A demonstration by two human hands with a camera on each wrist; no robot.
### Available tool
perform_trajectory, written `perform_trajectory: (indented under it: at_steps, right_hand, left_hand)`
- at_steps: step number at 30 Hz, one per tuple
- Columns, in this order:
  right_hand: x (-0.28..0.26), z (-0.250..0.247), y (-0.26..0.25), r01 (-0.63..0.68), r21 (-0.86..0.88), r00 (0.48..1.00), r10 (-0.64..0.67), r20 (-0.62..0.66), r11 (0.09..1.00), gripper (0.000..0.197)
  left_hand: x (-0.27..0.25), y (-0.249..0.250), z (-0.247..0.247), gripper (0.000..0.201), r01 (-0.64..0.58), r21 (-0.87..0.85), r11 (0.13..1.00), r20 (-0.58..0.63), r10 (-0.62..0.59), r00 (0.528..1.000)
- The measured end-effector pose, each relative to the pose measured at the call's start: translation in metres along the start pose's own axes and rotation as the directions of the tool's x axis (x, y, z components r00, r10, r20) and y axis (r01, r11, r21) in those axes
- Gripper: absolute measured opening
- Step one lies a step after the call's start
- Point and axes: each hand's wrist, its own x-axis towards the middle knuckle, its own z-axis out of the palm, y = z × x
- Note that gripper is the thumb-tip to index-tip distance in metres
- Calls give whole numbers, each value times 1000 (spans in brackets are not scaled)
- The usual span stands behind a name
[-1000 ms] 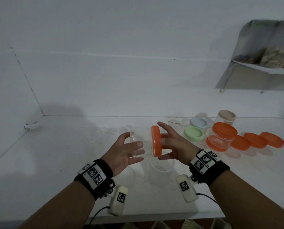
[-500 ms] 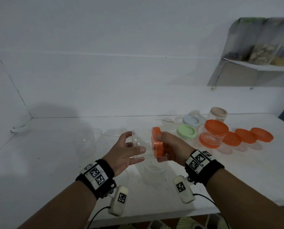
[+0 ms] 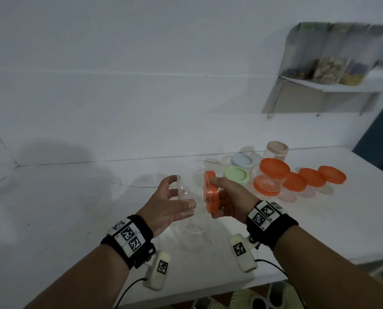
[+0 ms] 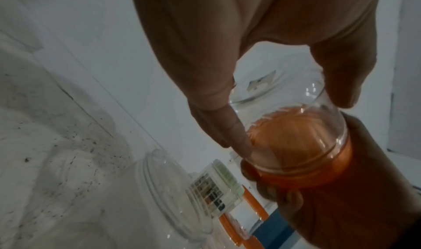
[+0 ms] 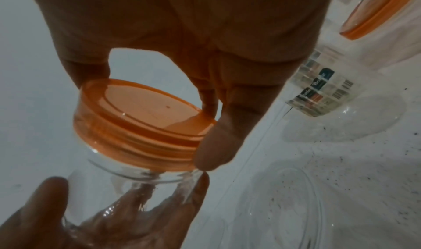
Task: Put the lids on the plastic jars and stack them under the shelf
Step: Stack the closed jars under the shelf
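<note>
We hold a clear plastic jar [image 3: 191,195] on its side above the white counter [image 3: 52,219], our left hand [image 3: 168,204] curled round its body with thumb and fingers, our right hand [image 3: 231,200] gripping the rim of the orange lid [image 3: 211,192] seated on its mouth. Below our hands an open clear jar [image 3: 192,237] stands on the counter. Off past our right hand sit a green lid [image 3: 236,175], an orange-lidded jar [image 3: 270,177] and three loose orange lids [image 3: 313,177], with the shelf [image 3: 342,88] above them.
</note>
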Motion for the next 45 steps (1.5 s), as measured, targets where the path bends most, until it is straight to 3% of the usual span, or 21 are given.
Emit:
perform_trajectory:
  at_steps: [3,6,9,13,15,17,19,23,31,35,39,42,45]
  right_hand:
    - [-1,-2,-3,-45,-61,997,41,-60,997,81]
    - [-7,-10,-1,-50,-7,993,49,-108,999,79]
    - [-21,-29,0,-54,-2,988,53,-144,999,70]
    - [-46,-82,-15,81,-84,967,-99,-235,993,58]
    - [-55,-122,-28,156,-116,925,-186,-331,981,65]
    - [-61,-169,-40,172,-197,861,-245,-446,965,83]
    - [-66,-218,-49,86,-355,809,-273,-521,931,96]
    - [-48,-291,-49,-107,-572,738,-321,-594,813,100]
    - [45,-348,-25,-191,-729,768,-363,-528,657,112]
    - [67,-362,-18,-183,-742,793,-349,-499,645,112]
    - [68,-369,-15,-150,-728,813,-335,-476,670,116]
    - [51,-361,-21,-83,-760,747,-465,-475,644,110]
    - [25,-312,-36,182,-801,646,-684,-340,570,70]
  left_hand:
    - [1,-2,8,90,-18,24,1000,-22,18,1000]
    - [6,-6,19,91,-34,45,998,-29,36,999]
    - [17,-9,34,95,-58,174,983,7,57,998]
    - [39,-19,66,120,-118,343,932,37,113,993]
    - [52,-22,88,103,-151,434,888,12,162,987]
    - [64,-25,111,65,-170,574,801,-16,218,976]
    - [77,-33,134,37,-180,676,715,-6,249,968]
    - [105,-61,174,20,-163,756,634,57,185,981]
    - [131,-127,212,30,-11,891,454,-4,33,999]
    - [130,-139,212,31,40,923,382,-61,43,997]
    - [119,-137,207,31,82,923,376,-120,80,989]
    - [98,-122,199,23,87,897,434,-172,160,972]
    - [66,-95,180,9,85,856,510,-264,288,921]
